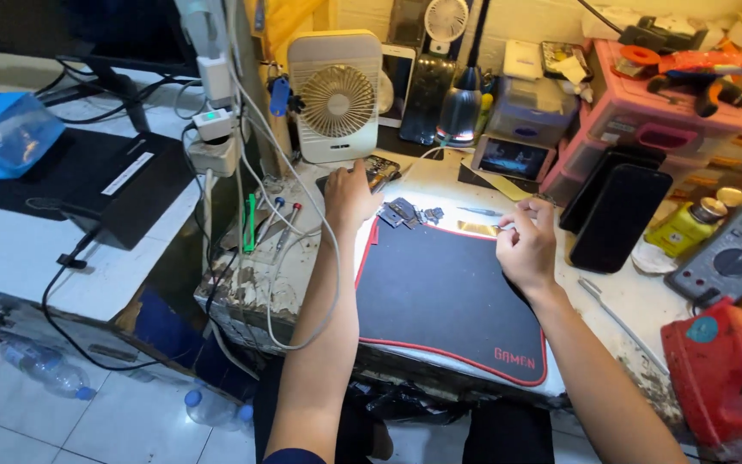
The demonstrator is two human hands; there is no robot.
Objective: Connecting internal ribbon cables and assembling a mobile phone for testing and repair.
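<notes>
left hand (349, 196): fingers spread, resting on opened phone (380, 170) just in front of white fan (335, 96)
right hand (526, 245): pinching tweezers (501, 228), near metal parts (407, 213)
yellow bottle (683, 228): pale label, right of two black phones (616, 215)
pink boxes (646, 129): stacked, back right
surface: black red-edged mat (448, 296) on worn white bench (646, 301)
floor: pale tiles, plastic bottles (45, 365)

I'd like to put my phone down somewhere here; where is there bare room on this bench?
The black mat is mostly bare between the left hand and right hand; only small parts crowd its far edge. Behind, around the fan, and right by the meter, it is packed.
</notes>
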